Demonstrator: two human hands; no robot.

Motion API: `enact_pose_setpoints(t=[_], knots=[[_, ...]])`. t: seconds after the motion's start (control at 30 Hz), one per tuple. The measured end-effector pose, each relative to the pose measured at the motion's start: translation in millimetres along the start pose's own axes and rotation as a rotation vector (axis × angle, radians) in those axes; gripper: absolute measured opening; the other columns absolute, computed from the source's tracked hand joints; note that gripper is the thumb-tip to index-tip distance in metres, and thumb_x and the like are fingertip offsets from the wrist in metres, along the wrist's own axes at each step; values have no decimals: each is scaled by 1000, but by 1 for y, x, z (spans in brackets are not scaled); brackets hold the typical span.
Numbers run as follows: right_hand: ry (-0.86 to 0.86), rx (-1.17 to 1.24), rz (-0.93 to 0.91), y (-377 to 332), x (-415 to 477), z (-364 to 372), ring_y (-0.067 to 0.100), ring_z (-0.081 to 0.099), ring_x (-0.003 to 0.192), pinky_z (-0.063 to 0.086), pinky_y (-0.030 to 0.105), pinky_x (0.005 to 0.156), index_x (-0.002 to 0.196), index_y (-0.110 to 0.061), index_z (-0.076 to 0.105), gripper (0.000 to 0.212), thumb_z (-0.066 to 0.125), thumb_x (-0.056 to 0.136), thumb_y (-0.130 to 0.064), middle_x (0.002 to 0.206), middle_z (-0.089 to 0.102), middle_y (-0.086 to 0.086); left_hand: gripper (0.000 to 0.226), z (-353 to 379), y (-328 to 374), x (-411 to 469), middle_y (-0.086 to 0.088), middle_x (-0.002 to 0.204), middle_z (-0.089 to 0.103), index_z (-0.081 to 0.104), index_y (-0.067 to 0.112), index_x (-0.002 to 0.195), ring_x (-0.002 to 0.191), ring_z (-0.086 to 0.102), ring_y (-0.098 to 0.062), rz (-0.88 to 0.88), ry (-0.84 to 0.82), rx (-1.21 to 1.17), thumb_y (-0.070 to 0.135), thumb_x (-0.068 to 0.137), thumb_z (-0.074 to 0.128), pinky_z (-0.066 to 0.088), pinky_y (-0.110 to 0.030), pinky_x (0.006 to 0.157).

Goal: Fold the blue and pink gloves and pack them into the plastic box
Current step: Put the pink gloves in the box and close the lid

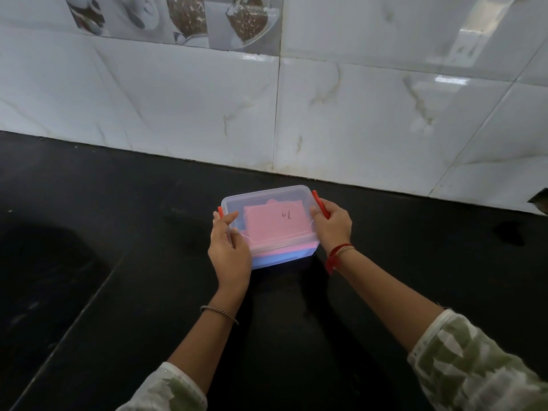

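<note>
Gripping the box (268, 203) at both short ends, the left hand (229, 250) and right hand (332, 223) sit apart, each clamped by a red latch (320, 203), likely to press the lid shut or steady it. At mid-frame on the black tabletop (118, 232), it already holds the pink glove (267, 223) over blue.

Both hands, left (229, 250) and right (332, 223), grip the lidded plastic box (267, 200) holding pink glove (267, 225).

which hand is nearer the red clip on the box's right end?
Right. The right hand touches the red clip on the plastic box; the left hand holds the opposite end.
</note>
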State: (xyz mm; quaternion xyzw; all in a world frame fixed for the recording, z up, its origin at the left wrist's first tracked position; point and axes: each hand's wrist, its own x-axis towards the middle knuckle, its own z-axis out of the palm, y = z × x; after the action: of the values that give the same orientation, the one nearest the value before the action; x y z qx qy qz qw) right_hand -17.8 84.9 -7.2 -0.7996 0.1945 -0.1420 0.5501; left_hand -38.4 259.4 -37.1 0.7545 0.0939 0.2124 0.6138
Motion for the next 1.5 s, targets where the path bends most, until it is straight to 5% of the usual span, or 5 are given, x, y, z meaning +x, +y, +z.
enact_pose_setpoints(t=[0.13,0.3,0.43,0.83,1.5], knots=[[-32,-700,-314,-4,1,-5,31,25,141,26,46,112,143,-9,30,51,41,97,-28,153,25,15,34,-2,1,0,-3,151,34,57,22,117,136,29,-8,70,-32,82,2,93,45,36,-10,94],[-398,-1054,-555,-5,-30,-5,25,15,145,-4,55,114,149,-20,15,93,-3,77,-76,158,16,7,42,-8,-3,-4,-14,154,25,49,16,131,143,20,-28,205,-170,396,37,97,36,32,-50,110],[-412,-1184,-505,-4,-39,-16,31,10,146,4,51,116,150,-11,5,103,25,77,-81,159,7,14,83,-8,-5,0,-17,157,13,39,19,138,145,7,-33,374,-339,711,75,80,28,19,-49,111],[-219,-1481,-34,13,-36,-102,43,26,138,34,48,108,145,8,6,72,51,95,-19,152,15,32,102,108,54,-42,-9,150,35,37,10,141,145,13,-25,780,-645,938,81,75,4,-8,-47,113],[9,-1340,165,62,114,-227,34,28,139,37,47,107,143,-4,20,60,51,93,-15,155,19,18,92,309,107,-61,-24,150,29,20,-6,144,140,25,-34,911,-865,1074,69,89,19,15,-42,118]])
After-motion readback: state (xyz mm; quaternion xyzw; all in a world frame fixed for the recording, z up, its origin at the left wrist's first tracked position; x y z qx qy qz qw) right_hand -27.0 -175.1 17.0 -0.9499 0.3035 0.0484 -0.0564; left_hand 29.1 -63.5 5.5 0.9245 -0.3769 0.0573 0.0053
